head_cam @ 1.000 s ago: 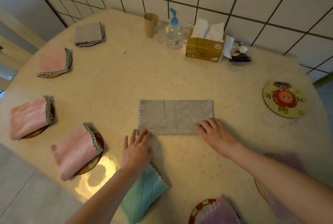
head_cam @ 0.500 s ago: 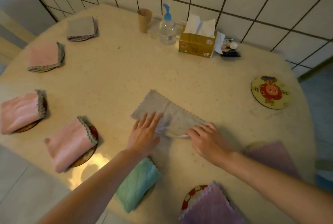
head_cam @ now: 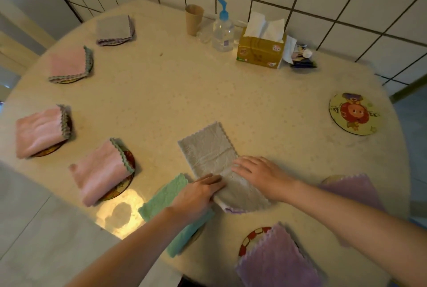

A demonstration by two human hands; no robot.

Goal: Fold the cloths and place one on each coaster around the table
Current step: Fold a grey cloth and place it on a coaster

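A round pale table (head_cam: 208, 92) set against a tiled wall is viewed from above. Along its left edge three folded pink cloths (head_cam: 69, 65) (head_cam: 40, 129) (head_cam: 101, 171) are laid on coasters that are mostly hidden beneath them, and a folded grey cloth (head_cam: 114, 29) is placed further back on another. Near the front edge a folded green cloth (head_cam: 166, 196) is partly covered by the left forearm. The left hand (head_cam: 196, 194) is laid at the near left edge of a long grey cloth (head_cam: 215, 159), which is spread diagonally at the middle of the table; the fingers are held together against the fabric, and whether the edge is pinched cannot be told. The right hand (head_cam: 261, 173) is pressed flat on the same cloth, fingers straight and slightly spread. At the back a brown cup (head_cam: 194, 19), a clear pump bottle (head_cam: 223, 32) with a blue top and an unreadable label, and a yellow tissue box (head_cam: 260, 52) are lined up; the print on the box is too small to be read. Small dark items (head_cam: 301, 58) beside it are blurred. In front, a purple cloth (head_cam: 277, 261) is laid over a red-and-white coaster (head_cam: 251, 238) and is cut off by the frame. Another purple cloth (head_cam: 353, 192) is half hidden by the right forearm. At far right a bare coaster (head_cam: 353, 113) with a cartoon figure is seen, its lettering illegible.
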